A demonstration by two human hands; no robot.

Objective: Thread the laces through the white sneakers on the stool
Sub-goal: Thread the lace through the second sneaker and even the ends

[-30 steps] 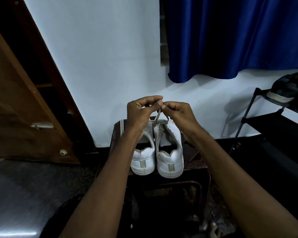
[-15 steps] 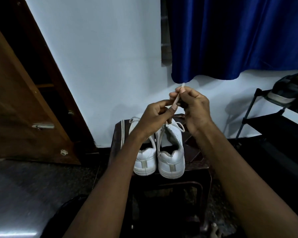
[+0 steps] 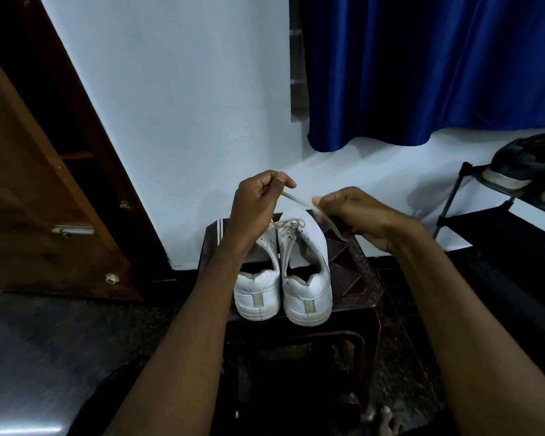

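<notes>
Between the pinching fingers of the left hand (image 3: pixel 260 196) and right hand (image 3: pixel 356 212), a lace (image 3: pixel 298 201) is stretched just above the toes of two white sneakers (image 3: pixel 302 262) standing heels-near on the stool (image 3: pixel 359 278). Judged step: drawing the lace through the right sneaker's lower eyelets. The next move calls for guiding the lace tip down to the next open eyelet below the fingers.

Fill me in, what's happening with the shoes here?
A person is lacing white sneakers that stand side by side on a dark stool. The left hand and right hand each pinch a lace stretched between them above the shoes. The right sneaker shows lacing only near its toe.
</notes>
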